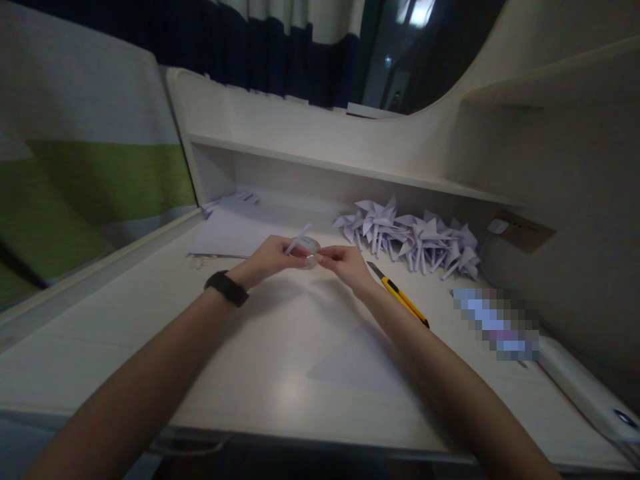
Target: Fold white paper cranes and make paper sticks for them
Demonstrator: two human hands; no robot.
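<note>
Over the middle of the desk, my left hand is closed, with a thin rolled paper stick jutting up from its fingers. A roll of clear tape shows just behind the fingertips of both hands. My right hand pinches at the roll's near side, where a small shiny bit of tape lies between the two hands. The fingers partly cover the roll, so how it is supported is hard to see. A yellow and black utility knife lies right of my right wrist, its blade pointing away.
Several white paper pinwheels are heaped at the back right. A stack of white paper lies back left, small scraps beside it. A paper sheet is near my right forearm. A blurred-out object and long white device lie right.
</note>
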